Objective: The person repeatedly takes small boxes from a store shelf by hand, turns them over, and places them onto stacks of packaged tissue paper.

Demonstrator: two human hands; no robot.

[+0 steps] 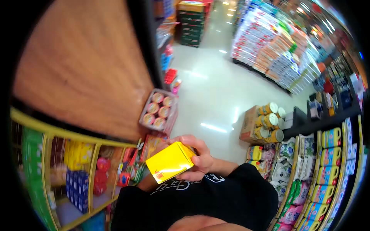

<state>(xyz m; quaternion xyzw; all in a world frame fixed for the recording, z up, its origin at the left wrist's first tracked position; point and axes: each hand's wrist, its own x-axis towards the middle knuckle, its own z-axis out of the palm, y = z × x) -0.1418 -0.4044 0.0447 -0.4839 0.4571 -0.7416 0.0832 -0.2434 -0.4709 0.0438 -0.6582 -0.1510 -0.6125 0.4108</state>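
Observation:
A yellow box with small red print on its face is held in front of my chest, tilted. My right hand is closed around its right side, with fingers along the top edge and below the corner. Of my left hand only a blurred bit shows behind the box. Its fingers are hidden, so its grip cannot be made out. The left forearm comes up from under the box.
A crate of round-lidded tubs stands beyond the box, beside a brown wooden panel. Shelves with yellow frames hold goods at left. Stacked cans, bagged products and yellow jugs are at right. Pallets of cartons stand farther off.

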